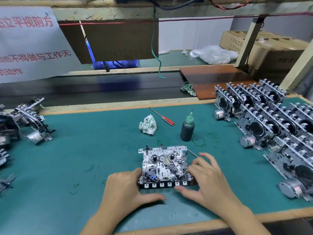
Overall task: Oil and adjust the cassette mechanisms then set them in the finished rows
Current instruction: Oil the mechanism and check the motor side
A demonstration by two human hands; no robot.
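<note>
While the cassette mechanism [165,167] lies flat between the two hands, long axis running left to right, the left hand [125,187] grips its left end and the right hand [205,180] its right end, fingers curled against the frame. A thin tool [191,152] juts past the right fingertips [204,154]. The finished rows [271,126] lie beyond the right hand, the nearer one for placing.

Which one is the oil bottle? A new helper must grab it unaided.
On the green mat, look just beyond the cassette mechanism lying between the two hands. The oil bottle stands upright there, right of the crumpled rag and the red-handled screwdriver. It alone is dark, with a green needle tip.
</note>
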